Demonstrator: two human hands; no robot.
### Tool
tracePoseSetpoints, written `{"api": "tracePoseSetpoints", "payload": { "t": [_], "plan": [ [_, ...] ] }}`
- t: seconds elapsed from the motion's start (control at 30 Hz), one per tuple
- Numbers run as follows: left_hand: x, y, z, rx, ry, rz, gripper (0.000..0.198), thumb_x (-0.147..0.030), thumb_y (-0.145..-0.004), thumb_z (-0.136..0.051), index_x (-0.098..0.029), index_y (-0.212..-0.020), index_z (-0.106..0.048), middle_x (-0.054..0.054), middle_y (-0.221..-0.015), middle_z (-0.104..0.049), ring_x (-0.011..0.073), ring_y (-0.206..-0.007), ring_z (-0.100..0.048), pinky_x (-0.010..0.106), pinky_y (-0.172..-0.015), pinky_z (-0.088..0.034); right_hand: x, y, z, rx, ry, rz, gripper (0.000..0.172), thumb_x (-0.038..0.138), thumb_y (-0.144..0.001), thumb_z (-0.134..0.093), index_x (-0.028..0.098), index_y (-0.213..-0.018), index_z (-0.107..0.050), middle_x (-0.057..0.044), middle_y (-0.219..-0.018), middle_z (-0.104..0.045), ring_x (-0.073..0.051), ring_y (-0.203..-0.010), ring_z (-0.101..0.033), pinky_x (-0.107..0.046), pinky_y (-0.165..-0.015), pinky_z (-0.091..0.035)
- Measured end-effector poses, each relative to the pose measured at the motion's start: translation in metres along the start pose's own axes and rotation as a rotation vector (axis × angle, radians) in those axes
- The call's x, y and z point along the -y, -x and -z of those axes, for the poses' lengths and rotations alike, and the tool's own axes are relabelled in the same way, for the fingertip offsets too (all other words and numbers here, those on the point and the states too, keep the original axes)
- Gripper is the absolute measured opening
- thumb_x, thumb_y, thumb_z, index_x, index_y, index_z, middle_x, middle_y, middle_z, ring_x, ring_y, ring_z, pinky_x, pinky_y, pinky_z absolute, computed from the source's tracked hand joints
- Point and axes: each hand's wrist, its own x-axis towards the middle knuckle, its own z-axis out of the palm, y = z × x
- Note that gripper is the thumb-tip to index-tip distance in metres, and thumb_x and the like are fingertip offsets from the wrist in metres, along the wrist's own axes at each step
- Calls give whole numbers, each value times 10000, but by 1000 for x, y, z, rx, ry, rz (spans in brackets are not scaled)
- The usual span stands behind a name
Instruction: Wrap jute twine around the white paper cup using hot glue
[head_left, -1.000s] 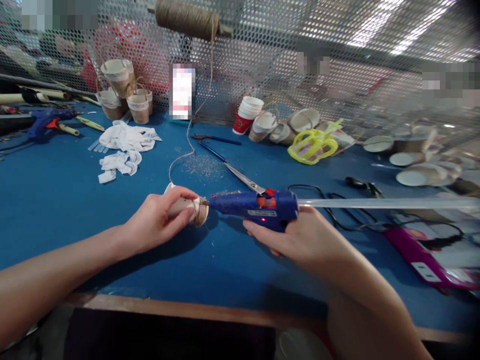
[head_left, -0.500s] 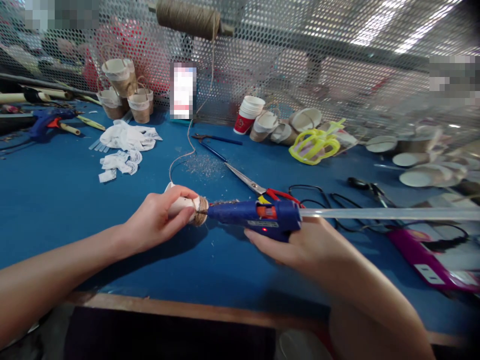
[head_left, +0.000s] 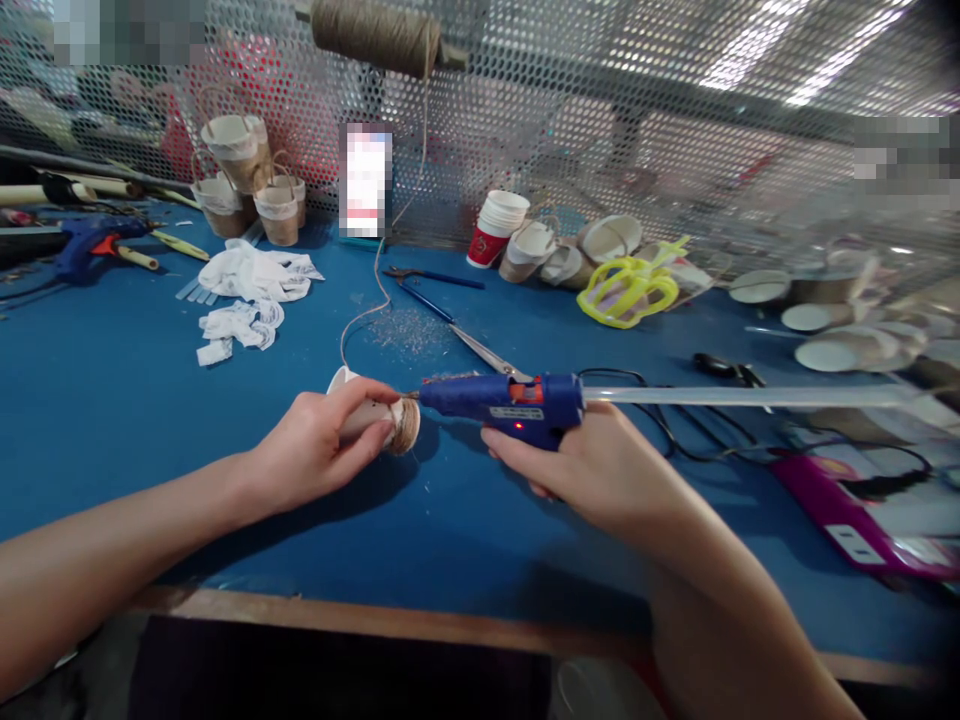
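My left hand (head_left: 330,435) is closed around a white paper cup (head_left: 360,425) lying on its side, its base end pointing right. Brown twine (head_left: 406,425) is wound round that end, and a loose strand runs from the cup back across the table. In my right hand (head_left: 577,455) is a blue hot glue gun (head_left: 499,408), its red light lit and a long clear glue stick (head_left: 735,396) out of its rear. The nozzle is at the upper edge of the wound twine, close to my left fingertips; whether it touches cannot be made out.
A twine spool (head_left: 375,38) hangs at the mesh screen. Scissors (head_left: 487,350) and pliers (head_left: 435,278) lie beyond the cup. Twine-covered cups (head_left: 279,215) stand back left, near crumpled white paper (head_left: 255,275). A purple power strip (head_left: 832,520) and cables are at right; another glue gun (head_left: 90,245) lies left.
The glue gun has risen slightly, its nozzle going from the middle of the wound twine to its upper edge. My left hand still holds the cup in nearly the same place.
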Motion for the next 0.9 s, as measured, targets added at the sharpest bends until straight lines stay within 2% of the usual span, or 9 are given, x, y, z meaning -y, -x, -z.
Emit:
{"api": "tracePoseSetpoints", "payload": {
  "t": [0.23, 0.43, 0.6, 0.8, 0.9],
  "plan": [
    [0, 0, 0, -7, 6, 0, 222, -226, -848, -479, -159, -1051, -539, 28, -787, -681, 106, -567, -600, 201, -526, -426, -1, 3, -1, 3, -32, -65, 278, 316, -703, -570, 223, -485, -425, 52, -382, -462, -99, -361, -442, -234, -407, -376],
    [-1, -3, 2, 10, 32, 46, 217, -250, -847, -474, -156, -1025, -554, 24, -782, -681, 101, -549, -583, 191, -504, -415, 0, 7, 2, -2, 3, 36, 274, 285, -717, -546, 227, -486, -411, 47, -395, -455, -106, -385, -428, -246, -437, -368],
    [-2, -3, 4, 0, 51, 72, 208, -254, -841, -482, -161, -1007, -565, -14, -679, -647, 79, -484, -527, 174, -461, -380, 2, 8, 2, -9, -29, 128, 176, 280, -722, -492, 228, -556, -463, 22, -517, -498, -125, -494, -461, -253, -499, -407],
    [-3, -6, 6, 6, 64, 97, 208, -271, -848, -462, -148, -976, -570, 16, -752, -666, 92, -546, -561, 183, -498, -416, 9, 9, 6, 67, 69, 6, 129, 272, -682, -503, 232, -562, -527, 27, -427, -389, -136, -428, -414, -274, -436, -386],
    [-3, -5, 5, -8, 56, 78, 196, -260, -846, -467, -151, -972, -571, 3, -713, -654, 80, -511, -541, 175, -475, -405, 8, 10, 6, 48, 34, 47, 130, 279, -692, -486, 228, -581, -532, 20, -453, -423, -134, -450, -425, -268, -446, -395]
  ]
}}
